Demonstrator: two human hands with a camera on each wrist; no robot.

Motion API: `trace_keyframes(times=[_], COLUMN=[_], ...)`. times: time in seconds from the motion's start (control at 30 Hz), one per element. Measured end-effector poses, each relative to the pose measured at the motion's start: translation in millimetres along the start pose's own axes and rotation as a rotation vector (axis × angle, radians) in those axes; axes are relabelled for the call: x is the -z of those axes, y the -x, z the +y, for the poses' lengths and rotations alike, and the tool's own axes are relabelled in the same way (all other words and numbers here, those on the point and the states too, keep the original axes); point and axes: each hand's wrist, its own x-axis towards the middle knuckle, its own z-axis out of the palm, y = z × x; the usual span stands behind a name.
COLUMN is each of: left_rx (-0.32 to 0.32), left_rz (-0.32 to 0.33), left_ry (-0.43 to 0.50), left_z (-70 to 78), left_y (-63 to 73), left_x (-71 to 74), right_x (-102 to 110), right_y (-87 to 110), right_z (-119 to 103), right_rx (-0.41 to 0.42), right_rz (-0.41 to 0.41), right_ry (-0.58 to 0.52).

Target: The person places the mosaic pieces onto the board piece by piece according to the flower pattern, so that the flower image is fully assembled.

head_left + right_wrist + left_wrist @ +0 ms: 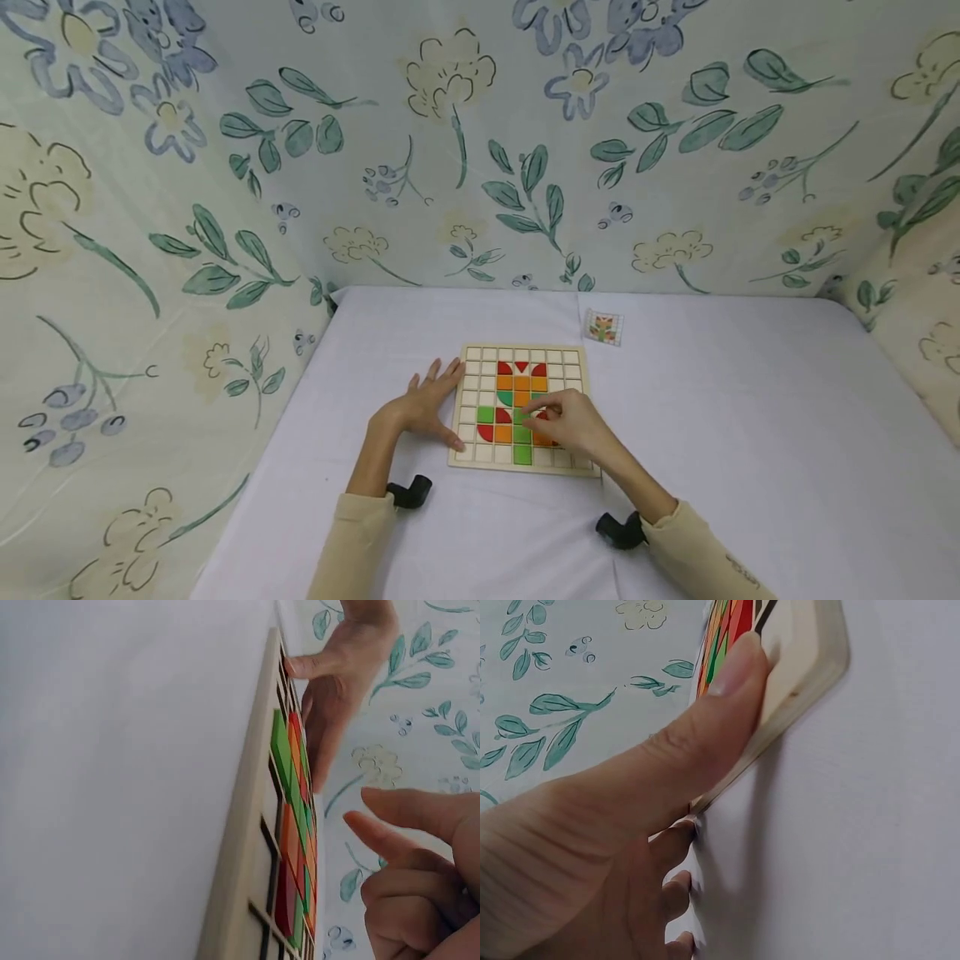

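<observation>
A square wooden grid board [487,468] lies on the white cloth with red, orange and green tiles set in a flower-like pattern. Spread along its left edge is my left hand [423,407]. In the left wrist view its thumb [739,667] rests on the board's corner, and the other fingers touch the side and the cloth. My right hand [570,421] hovers over the middle, close to the green square tiles [522,455]. The right wrist view shows its thumb and index finger apart, nothing visible between them, the other fingers bent. This hand hides some tiles at the board's right.
A small card [603,327] printed with a similar flower pattern lies beyond the board's far right corner. Black wrist devices [411,492] sit at both sleeves. Flowered curtains [420,167] stand behind and beside the cloth-covered table [750,417].
</observation>
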Motion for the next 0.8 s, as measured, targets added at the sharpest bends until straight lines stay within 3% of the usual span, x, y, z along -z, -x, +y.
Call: trace_keyframes(times=[0.17, 0.33, 0.4, 0.53, 0.63, 0.8], left_rx=[0.003, 0.006, -0.004, -0.010, 0.026, 0.060], left_rz=[0.043, 0.110, 0.164, 0.342, 0.471, 0.596], left_ry=[0.036, 0.159, 0.156, 0.025, -0.093, -0.192], left_z=[-4.7, -9.4, -10.7, -7.7, -1.7, 6.1], left_y=[4.5, 13.4, 16.7, 19.2, 18.5, 16.7], left_x=[-0.9, 2.9, 4.8, 5.4, 3.8, 2.9], right_x=[26.6, 55.6, 66.5, 81.6, 86.2, 81.9], right_y=[11.3, 26.5, 31.5, 37.7, 37.9, 32.4], right_z=[12.5, 22.2, 24.5, 30.1, 35.7, 46.5], right_rx=[0.010, 0.001, 0.004, 0.024, 0.063, 0.124], right_rz=[0.005, 0.119, 0.169, 0.283, 0.343, 0.386], right_ry=[0.061, 0.203, 0.276, 0.413, 0.492, 0.608])
